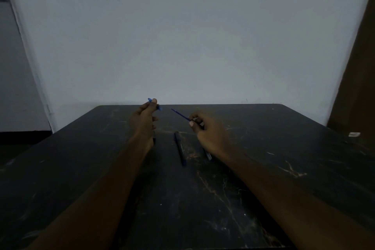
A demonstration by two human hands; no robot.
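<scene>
Left grip [145, 115] pinches a blue pen piece [160, 108], held above the counter [284, 168]. Dark pen [180, 148] lies flat between the wrists. Right grip [209, 132] pinches a thin blue refill [179, 114], its tip aimed at the piece but apart. Parts unjoined; fitting them likely remains.

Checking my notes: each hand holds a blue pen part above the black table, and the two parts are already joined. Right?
Not joined. In the head view the blue piece in the left hand and the thin blue rod in the right hand are apart, above the black table.
</scene>
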